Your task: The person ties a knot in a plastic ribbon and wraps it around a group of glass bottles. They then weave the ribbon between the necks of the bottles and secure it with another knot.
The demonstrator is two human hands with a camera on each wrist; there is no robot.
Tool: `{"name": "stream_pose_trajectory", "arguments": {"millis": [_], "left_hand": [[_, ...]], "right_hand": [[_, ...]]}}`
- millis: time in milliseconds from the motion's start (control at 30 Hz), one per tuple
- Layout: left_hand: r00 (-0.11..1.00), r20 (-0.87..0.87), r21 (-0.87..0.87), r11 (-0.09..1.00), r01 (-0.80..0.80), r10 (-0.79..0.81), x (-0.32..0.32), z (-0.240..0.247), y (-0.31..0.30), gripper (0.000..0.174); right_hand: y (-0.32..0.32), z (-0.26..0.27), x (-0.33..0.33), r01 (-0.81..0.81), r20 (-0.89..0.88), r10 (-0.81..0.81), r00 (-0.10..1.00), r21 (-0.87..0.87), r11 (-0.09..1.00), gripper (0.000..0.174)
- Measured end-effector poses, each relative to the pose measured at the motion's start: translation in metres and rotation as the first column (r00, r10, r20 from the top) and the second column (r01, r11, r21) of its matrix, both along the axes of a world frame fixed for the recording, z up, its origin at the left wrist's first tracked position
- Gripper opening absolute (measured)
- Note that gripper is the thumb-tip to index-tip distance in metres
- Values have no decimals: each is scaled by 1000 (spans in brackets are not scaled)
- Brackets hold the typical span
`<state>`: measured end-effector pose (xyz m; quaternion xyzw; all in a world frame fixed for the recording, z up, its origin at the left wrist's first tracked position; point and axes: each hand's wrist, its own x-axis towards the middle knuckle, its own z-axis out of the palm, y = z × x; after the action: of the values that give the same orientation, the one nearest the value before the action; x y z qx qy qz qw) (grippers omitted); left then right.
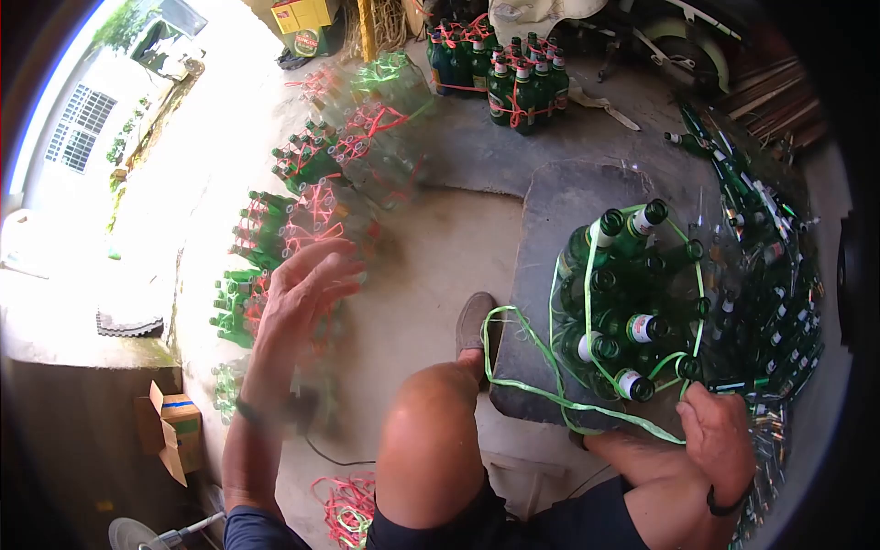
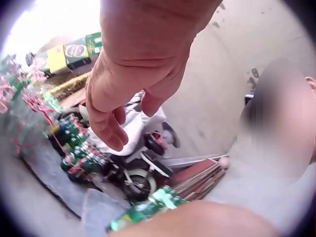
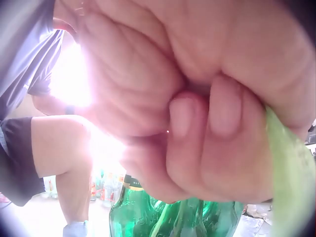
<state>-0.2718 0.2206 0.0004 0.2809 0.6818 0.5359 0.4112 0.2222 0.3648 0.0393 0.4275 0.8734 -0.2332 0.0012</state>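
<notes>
A cluster of green glass bottles [image 1: 642, 327] stands upright on a dark board [image 1: 527, 376] in front of the person. Light green plastic strap [image 1: 605, 409] loops around the bottle necks, with a slack loop trailing off to the left. My right hand [image 1: 718, 435] grips the strap beside the nearest bottle neck. In the right wrist view its curled fingers [image 3: 224, 163] close over the strap, bottles just below. My left hand [image 1: 310, 289] is raised away to the left, overlapping bundled bottles behind it; the left wrist view shows its loosely bent fingers [image 2: 111, 131] holding nothing.
Bundles of bottles tied with pink strap [image 1: 316, 215] line the left side, and more bundles [image 1: 522, 92] stand at the back. Loose green bottles [image 1: 779, 312] pile up at the right. A tangle of strap [image 1: 346, 509] lies by the person's knee. An open carton [image 1: 179, 431] sits lower left.
</notes>
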Motion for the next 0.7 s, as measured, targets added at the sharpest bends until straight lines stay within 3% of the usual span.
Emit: {"name": "stream_pose_trajectory", "arguments": {"millis": [100,167,300,433,500,567,700], "left_hand": [[990,86,45,993,109,-113,86,61,-9,46],[961,253,65,993,102,-115,137,94,-17,46],[815,528,203,967,152,-239,198,102,-28,40],[801,504,153,946,285,-323,267,88,-1,38],[794,374,184,877,443,-480,291,64,17,40],[732,434,150,844,516,-525,315,30,27,43],[735,493,91,867,489,-466,349,-19,41,46]], "right_hand": [[1,-5,1,-56,-46,59,997,60,997,13],[4,-4,4,-77,-34,78,996,28,997,15],[2,-12,9,-76,-43,78,996,48,996,16],[3,-12,10,-82,-124,86,988,39,996,15],[1,-12,10,-61,-124,62,990,16,998,15],[2,-16,11,-46,-101,48,994,27,999,15],[2,-21,17,-47,-140,53,989,49,998,14]]}}
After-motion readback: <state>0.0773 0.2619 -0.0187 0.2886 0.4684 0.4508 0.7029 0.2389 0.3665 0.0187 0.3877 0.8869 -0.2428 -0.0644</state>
